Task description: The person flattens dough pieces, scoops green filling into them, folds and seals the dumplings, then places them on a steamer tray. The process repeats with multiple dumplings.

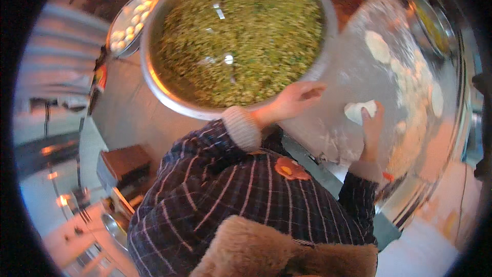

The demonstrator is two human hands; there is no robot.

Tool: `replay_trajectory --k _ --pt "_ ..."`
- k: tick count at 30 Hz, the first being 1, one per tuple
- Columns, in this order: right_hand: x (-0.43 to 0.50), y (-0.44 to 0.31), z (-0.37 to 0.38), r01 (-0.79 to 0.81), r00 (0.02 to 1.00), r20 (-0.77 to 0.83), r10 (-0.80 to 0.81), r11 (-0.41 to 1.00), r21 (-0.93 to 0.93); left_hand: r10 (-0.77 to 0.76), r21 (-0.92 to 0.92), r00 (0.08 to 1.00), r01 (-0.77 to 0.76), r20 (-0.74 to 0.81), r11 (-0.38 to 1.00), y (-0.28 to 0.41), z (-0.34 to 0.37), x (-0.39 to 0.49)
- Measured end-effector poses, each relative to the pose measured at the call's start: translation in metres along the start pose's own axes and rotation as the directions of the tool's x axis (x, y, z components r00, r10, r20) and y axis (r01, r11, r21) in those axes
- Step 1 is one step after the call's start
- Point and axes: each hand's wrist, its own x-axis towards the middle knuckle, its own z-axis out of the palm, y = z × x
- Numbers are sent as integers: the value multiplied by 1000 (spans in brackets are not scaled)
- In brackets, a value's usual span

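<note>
My right hand (pixel 372 117) pinches a folded piece of white dough (pixel 357 111) between thumb and fingers, over a floured metal worktop (pixel 330 119). My left hand (pixel 294 100) is loosely curled with nothing visible in it, by the near right rim of a large metal basin (pixel 192 113). Chopped green filling (pixel 246 42) fills much of that basin. Beyond my right hand lie a flat dough round (pixel 377 47), another dough round (pixel 437 99) at the right, and a small dough lump (pixel 401 127).
Loose flour (pixel 411 138) covers the worktop's right side. A metal bowl (pixel 442 23) with yellow-green contents stands at the far right. On the left, a round tray (pixel 122 52) bears several pale dough balls (pixel 128 32). A brown box (pixel 125 163) stands near my left side.
</note>
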Motion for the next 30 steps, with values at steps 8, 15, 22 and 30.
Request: replay_trajectory --k 8,15,22,30 --pt "23 -186 127 -21 921 360 -151 902 432 -218 -980 976 -69 -28 -186 -33 -98 0" --pt "-11 -254 343 669 597 802 8 547 -504 -397 -960 890 -132 -224 245 -39 -285 -101" --pt "-17 -228 397 643 544 807 228 505 -576 -248 -821 908 -156 -338 549 -44 -397 -153" --pt "-37 -255 463 314 756 645 108 805 -503 -207 -502 800 -133 -563 855 -40 -462 -160"
